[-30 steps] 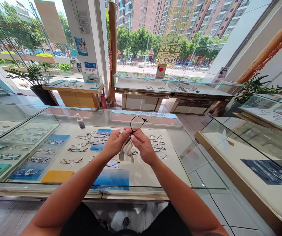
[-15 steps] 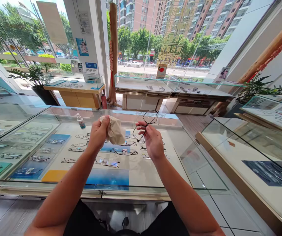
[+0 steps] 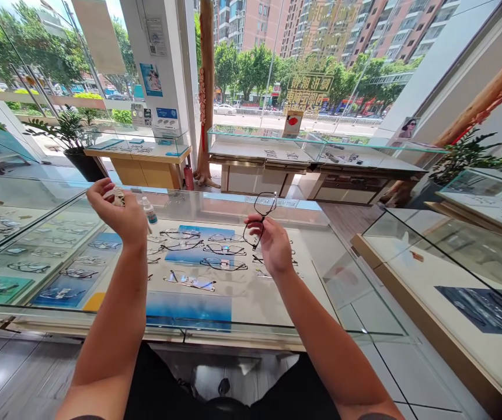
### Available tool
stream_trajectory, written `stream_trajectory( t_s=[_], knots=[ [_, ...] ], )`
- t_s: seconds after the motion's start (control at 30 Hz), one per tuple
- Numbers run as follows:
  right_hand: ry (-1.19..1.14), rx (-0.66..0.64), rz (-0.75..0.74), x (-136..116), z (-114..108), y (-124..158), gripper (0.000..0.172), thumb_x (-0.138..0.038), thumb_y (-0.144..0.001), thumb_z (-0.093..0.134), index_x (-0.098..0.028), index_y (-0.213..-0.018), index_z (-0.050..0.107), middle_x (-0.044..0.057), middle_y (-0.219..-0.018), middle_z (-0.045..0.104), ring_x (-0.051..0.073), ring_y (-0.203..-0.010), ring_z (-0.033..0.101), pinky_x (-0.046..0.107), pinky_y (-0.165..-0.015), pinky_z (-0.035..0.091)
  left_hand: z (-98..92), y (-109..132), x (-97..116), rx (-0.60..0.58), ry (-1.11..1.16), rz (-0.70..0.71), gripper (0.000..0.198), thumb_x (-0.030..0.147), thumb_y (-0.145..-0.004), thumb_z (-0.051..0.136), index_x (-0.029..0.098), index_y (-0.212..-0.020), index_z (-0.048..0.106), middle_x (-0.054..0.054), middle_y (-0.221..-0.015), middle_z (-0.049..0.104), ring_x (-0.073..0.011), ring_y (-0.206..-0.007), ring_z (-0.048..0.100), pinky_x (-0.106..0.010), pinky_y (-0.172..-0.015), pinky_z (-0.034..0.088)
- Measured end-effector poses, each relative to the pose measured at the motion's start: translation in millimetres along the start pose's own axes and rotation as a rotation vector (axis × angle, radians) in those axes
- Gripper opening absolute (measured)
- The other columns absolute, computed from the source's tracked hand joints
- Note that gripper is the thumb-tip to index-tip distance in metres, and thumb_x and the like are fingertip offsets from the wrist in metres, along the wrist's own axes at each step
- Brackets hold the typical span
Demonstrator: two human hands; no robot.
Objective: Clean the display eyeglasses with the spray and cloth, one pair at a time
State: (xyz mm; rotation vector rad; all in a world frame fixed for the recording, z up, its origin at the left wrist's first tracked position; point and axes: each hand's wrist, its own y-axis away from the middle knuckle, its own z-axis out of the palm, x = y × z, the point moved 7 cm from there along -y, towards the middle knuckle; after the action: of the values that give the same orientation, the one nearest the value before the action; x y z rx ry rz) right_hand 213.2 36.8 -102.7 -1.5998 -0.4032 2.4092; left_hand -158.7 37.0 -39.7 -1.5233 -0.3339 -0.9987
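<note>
The left hand has swung leftward; whether its fingers clamp the crumpled cream cloth, I cannot tell. The right hand has fingers clamped on thin black-rimmed eyeglasses above the glass-topped table.

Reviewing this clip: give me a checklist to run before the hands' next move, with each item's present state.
1. Thin black-framed eyeglasses with clear lenses held by the right hand: ok.
2. Lenses free of smudges: cannot tell; too small to judge.
3. Crumpled beige fabric cloth fully visible at the left hand: not ok; mostly hidden.
4. White plastic bottle with a blue-green label upright: ok.
5. Left hand apart from the bottle: cannot tell; they overlap in this view.
</note>
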Motion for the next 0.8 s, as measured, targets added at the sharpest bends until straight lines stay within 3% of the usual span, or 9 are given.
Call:
stream_trajectory(
  t_s=[0.2, 0.3, 0.37, 0.5, 0.6, 0.7, 0.8],
  knots=[
    [-0.035, -0.002, 0.002, 2, -3, -1, 0.028, -0.039, -0.092, 0.068, -0.022, -0.102, 0.089, 0.009, -0.104, 0.084, 0.021, -0.093, 0.069, 0.035, -0.079, 0.05, -8.7, -10, -23, -0.037, -0.264, -0.126, 0.06, -0.014, -0.084, 0.058, 0.006, -0.141, 0.056, -0.024, -0.152, 0.052, -0.0295, -0.141, 0.056, -0.042, -0.122, 0.04],
    [-0.034, 0.002, 0.006, 2, -4, 0, 0.028, -0.04, -0.092, 0.069, -0.022, -0.101, 0.089, 0.009, -0.104, 0.084, 0.021, -0.092, 0.068, 0.035, -0.079, 0.05, -9.6, -9, -32, -0.074, -0.392, -0.235, 0.061, 0.0, -0.089, 0.069, 0.011, -0.147, 0.053, -0.024, -0.161, 0.047, -0.0418, -0.153, 0.046, -0.056, -0.125, 0.033],
    [-0.024, 0.005, 0.006, 2, -4, 0, 0.028, -0.04, -0.092, 0.068, -0.022, -0.101, 0.089, 0.009, -0.104, 0.084, 0.022, -0.092, 0.068, 0.035, -0.079, 0.05, -4.0, -7, -38, -0.169, -0.456, -0.285, 0.064, 0.012, -0.09, 0.076, 0.014, -0.149, 0.052, -0.025, -0.167, 0.041, -0.0479, -0.156, 0.041, -0.063, -0.125, 0.029],
    [0.009, 0.006, 0.004, 3, -4, 0, 0.03, -0.041, -0.093, 0.066, -0.022, -0.103, 0.087, 0.01, -0.106, 0.084, 0.023, -0.093, 0.069, 0.037, -0.079, 0.051, 9.0, -2, -49, -0.366, -0.554, -0.292, 0.056, 0.024, -0.088, 0.082, 0.015, -0.137, 0.057, -0.028, -0.169, 0.038, -0.0526, -0.161, 0.03, -0.068, -0.124, 0.02],
    [0.002, 0.006, 0.003, 2, -4, -1, 0.03, -0.041, -0.092, 0.066, -0.022, -0.103, 0.087, 0.01, -0.105, 0.084, 0.023, -0.092, 0.069, 0.037, -0.078, 0.051, 11.4, -3, -51, -0.422, -0.59, -0.263, 0.046, 0.031, -0.089, 0.083, 0.013, -0.126, 0.061, -0.03, -0.165, 0.042, -0.0557, -0.16, 0.029, -0.072, -0.119, 0.019],
    [-0.01, 0.003, 0.005, 2, -3, -1, 0.029, -0.041, -0.092, 0.067, -0.022, -0.102, 0.087, 0.01, -0.105, 0.084, 0.022, -0.092, 0.069, 0.036, -0.078, 0.051, 3.4, -8, -44, -0.329, -0.599, -0.232, 0.049, 0.027, -0.088, 0.081, 0.012, -0.13, 0.061, -0.03, -0.16, 0.05, -0.0534, -0.157, 0.038, -0.068, -0.117, 0.025],
    [0.008, 0.003, 0.004, 1, -3, -1, 0.03, -0.041, -0.094, 0.065, -0.023, -0.104, 0.086, 0.01, -0.106, 0.083, 0.023, -0.093, 0.069, 0.037, -0.079, 0.052, -8.7, -13, -26, -0.133, -0.518, -0.105, 0.059, 0.019, -0.088, 0.073, 0.015, -0.144, 0.053, -0.024, -0.163, 0.051, -0.0422, -0.152, 0.051, -0.06, -0.118, 0.031]
  ],
)
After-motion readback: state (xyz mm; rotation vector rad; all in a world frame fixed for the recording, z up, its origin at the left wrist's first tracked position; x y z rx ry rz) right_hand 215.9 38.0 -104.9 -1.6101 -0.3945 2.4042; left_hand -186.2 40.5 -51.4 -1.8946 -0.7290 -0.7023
